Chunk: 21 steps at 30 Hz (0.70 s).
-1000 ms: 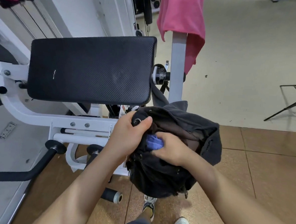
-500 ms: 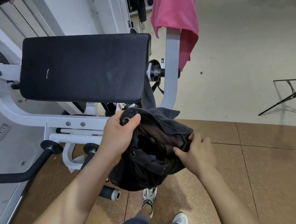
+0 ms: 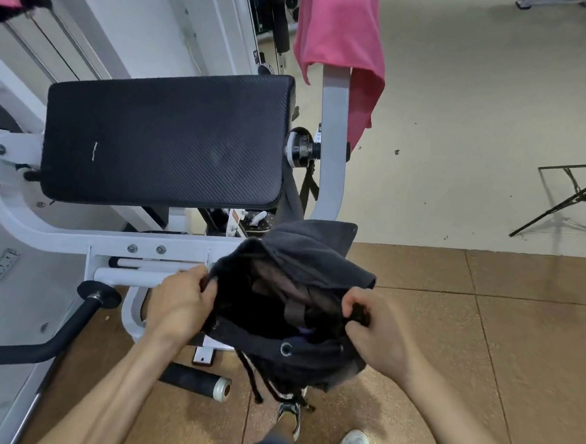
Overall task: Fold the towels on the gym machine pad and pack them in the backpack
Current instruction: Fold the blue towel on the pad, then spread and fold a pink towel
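Observation:
A dark grey backpack (image 3: 310, 356) hangs in front of me with its mouth held wide. My left hand (image 3: 176, 304) grips the left rim of the opening. My right hand (image 3: 377, 333) pinches the right rim. Deep inside, a sliver of blue towel (image 3: 303, 331) shows; the rest of the inside is dark. The black gym machine pad (image 3: 166, 138) lies bare behind the bag. A pink towel (image 3: 340, 36) hangs over the grey upright post (image 3: 332, 148) at the back.
The machine's white frame (image 3: 78, 236) and a black foam handle (image 3: 192, 380) sit left of and below the bag. A black folding stand (image 3: 574, 198) lies on the pale floor at the right. Brown floor tiles (image 3: 483, 336) spread out on the right. My feet (image 3: 353, 441) are below.
My right hand pushed the blue towel into the bag, came out and now pinches the right rim. My left hand shifted its grip on the left rim, and the mouth is pulled wider.

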### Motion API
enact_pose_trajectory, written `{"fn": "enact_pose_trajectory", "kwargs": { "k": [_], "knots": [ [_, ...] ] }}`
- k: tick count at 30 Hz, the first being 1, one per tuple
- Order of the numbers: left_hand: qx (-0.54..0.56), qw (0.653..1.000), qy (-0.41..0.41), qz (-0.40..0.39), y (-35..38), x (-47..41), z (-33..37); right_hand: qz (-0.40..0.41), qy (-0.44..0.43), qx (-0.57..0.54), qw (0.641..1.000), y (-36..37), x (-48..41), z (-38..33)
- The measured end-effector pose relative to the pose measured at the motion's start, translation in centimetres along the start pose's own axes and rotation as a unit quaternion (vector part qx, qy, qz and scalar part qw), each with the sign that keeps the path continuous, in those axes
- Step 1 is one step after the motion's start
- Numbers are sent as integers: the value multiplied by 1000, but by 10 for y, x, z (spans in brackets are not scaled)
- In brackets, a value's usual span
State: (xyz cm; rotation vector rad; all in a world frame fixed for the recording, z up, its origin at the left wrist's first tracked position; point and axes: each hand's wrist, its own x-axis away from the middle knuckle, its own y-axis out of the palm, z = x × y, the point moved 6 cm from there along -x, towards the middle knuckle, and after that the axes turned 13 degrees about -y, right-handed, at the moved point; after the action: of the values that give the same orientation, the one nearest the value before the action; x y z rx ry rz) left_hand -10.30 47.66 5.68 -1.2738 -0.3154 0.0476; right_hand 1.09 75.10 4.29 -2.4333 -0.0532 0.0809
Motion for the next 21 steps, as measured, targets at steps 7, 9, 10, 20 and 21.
{"fn": "enact_pose_trajectory", "kwargs": {
  "k": [7, 9, 10, 20, 21],
  "knots": [
    [5, 999, -36, -11, 17, -11, 0, 49, 95, -73, 992, 16, 13, 15],
    [-19, 1000, 6, -17, 21, -5, 18, -23, 118, 2, 993, 17, 8, 36],
    [-15, 1000, 6, -15, 24, -6, 21, -54, 118, 42, 991, 17, 5, 43],
    [-63, 994, -37, -77, 42, -61, -22, -172, 74, 60, 980, 95, -19, 39],
    [-95, 991, -17, -96, 49, -66, -24, -163, 79, 58, 982, 98, -28, 35]
  ]
}}
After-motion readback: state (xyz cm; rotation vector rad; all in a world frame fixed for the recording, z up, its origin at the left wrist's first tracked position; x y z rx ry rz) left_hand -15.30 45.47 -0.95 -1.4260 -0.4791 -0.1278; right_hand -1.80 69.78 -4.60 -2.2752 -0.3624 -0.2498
